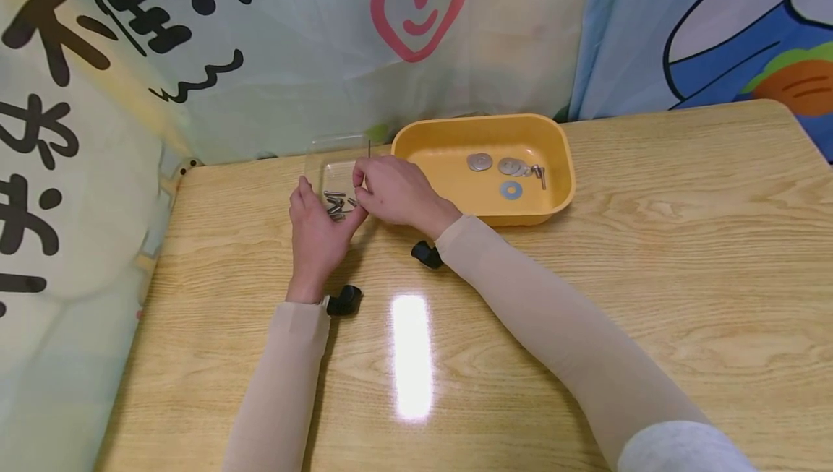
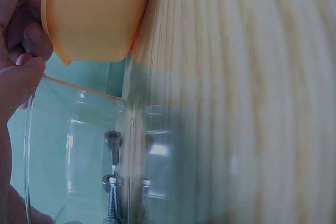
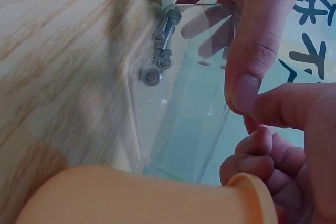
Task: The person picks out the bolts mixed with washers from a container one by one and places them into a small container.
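Head view: left hand (image 1: pixel 319 241) grips clear plastic box (image 1: pixel 340 170), fingers at its 9 o'clock, thumb at 5; screws (image 1: pixel 335 202) inside towards 6. Right hand (image 1: pixel 405 191) at 4, fingers curled; cannot tell whether holding anything. Yellow tub (image 1: pixel 449 181), washers (image 1: pixel 479 162) within, at 3.

The left hand (image 1: pixel 320 242) grips a glossy plastic box (image 3: pixel 181 111) of shiny metal screws (image 1: pixel 335 204). Beside that grip sits a smooth plastic basin (image 1: pixel 449 190); beneath, the wood-grained table (image 1: pixel 683 255) gleams.

Bright glare patch on table (image 1: pixel 411 385); wrist views softer, hazier.
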`<state>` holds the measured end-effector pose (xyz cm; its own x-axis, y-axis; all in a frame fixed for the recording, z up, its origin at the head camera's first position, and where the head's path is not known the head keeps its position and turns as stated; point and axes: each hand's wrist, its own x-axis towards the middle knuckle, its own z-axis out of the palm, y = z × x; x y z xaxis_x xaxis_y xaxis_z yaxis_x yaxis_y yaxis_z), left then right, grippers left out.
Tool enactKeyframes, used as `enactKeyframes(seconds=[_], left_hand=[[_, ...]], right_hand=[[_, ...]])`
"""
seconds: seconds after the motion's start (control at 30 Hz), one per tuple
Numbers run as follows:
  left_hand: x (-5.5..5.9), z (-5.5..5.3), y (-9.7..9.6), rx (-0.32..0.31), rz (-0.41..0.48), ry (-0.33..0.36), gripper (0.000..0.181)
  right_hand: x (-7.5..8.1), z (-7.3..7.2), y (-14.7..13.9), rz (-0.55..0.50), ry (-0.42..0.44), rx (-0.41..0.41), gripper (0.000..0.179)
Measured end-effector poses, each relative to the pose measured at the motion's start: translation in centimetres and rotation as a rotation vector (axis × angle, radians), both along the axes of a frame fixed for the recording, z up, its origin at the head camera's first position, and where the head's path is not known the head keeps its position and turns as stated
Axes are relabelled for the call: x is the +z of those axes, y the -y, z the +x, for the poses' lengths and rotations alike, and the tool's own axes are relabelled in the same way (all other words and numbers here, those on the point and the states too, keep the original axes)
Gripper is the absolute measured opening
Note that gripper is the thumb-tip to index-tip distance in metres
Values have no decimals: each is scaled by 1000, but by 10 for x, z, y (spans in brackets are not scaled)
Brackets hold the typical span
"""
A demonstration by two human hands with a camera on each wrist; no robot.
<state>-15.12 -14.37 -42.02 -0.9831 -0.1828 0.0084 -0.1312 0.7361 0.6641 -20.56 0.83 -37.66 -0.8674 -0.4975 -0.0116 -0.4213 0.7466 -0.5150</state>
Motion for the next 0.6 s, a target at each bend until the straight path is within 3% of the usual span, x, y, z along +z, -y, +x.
enactKeyframes(seconds=[0.37, 0.6], left_hand=[[1, 1, 0, -10, 3, -14, 118], [1, 1, 0, -10, 8, -11, 119]], right_hand=[[2, 6, -13, -93, -58, 20, 14], [7, 11, -27, -201, -20, -11, 18]])
